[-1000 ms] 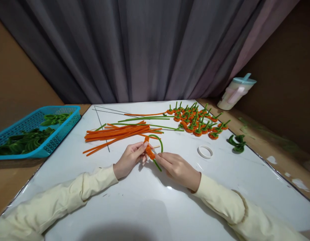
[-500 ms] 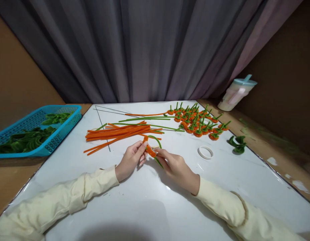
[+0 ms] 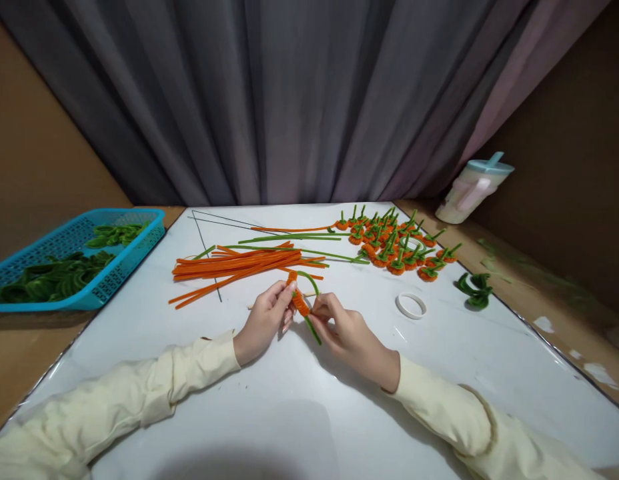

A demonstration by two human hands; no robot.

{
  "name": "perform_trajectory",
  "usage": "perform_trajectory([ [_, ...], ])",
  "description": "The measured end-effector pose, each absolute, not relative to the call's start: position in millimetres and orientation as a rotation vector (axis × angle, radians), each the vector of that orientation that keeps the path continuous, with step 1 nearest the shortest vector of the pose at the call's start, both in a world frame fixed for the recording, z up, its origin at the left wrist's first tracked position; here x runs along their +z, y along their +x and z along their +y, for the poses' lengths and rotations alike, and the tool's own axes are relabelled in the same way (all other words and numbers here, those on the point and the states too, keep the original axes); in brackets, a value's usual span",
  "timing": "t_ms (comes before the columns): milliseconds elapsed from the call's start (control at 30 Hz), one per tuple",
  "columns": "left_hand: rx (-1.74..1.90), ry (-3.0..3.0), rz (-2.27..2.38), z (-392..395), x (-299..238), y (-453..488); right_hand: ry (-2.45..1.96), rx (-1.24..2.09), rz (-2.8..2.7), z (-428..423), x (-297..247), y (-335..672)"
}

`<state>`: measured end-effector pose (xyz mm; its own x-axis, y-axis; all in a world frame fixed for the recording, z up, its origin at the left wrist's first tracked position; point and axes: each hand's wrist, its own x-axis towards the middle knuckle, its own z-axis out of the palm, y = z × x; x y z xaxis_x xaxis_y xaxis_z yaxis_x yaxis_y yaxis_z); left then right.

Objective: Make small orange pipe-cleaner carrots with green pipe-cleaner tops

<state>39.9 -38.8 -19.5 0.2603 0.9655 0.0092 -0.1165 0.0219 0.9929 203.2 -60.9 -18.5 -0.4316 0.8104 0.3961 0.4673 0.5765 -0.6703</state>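
My left hand (image 3: 263,321) is closed, its thumb and fingers pinching a short coiled piece of orange pipe cleaner (image 3: 300,303) above the white table. A green pipe cleaner (image 3: 313,329) arcs over the top of this coil, and one straight end sticks out below it. At the coil's lower right end, my right hand (image 3: 357,340) pinches with thumb and forefinger; whether they grip the green strand or the orange tip is hard to see. Just beyond both hands lies a loose bundle of orange pipe cleaners (image 3: 234,263), with a few long green pipe cleaners (image 3: 289,237) behind it.
Several small orange pipe-cleaner pumpkins (image 3: 396,267) with green stems stand at the back right. Closer are a white ring (image 3: 411,306) and curled dark green pieces (image 3: 473,291). A blue basket (image 3: 102,293) holding green pieces is at left; a lidded cup (image 3: 474,190) stands far right.
The green end below the orange coil now reaches further down and shows more. My right hand's fingers have shifted slightly up at the coil's end. My left hand keeps its hold.
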Motion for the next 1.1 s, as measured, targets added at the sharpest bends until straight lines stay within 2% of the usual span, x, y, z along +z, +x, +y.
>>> perform_trajectory([
  [167, 1.016, 1.005, 0.793, -36.6, -15.4, 39.3, -1.096, 0.593, -2.066, -56.0, -12.6, 210.0],
  [300, 0.903, 0.948, 0.622, -37.8, -12.6, 36.7, -1.048, 0.777, -1.995, -57.9, -13.6, 208.6],
  [467, 0.891, 1.012, 0.677, -40.1, -11.0, 32.7, -0.984, 0.940, -1.948, -58.3, -16.0, 207.4],
  [700, 0.953, 1.087, 0.654, -40.2, -11.7, 30.7, -1.009, 0.867, -2.006, -54.4, -14.2, 212.6],
  [1100, 0.911, 0.898, 0.547, -29.5, -7.5, 41.6, -0.987, 0.931, -1.891, -57.5, -19.2, 207.3],
])
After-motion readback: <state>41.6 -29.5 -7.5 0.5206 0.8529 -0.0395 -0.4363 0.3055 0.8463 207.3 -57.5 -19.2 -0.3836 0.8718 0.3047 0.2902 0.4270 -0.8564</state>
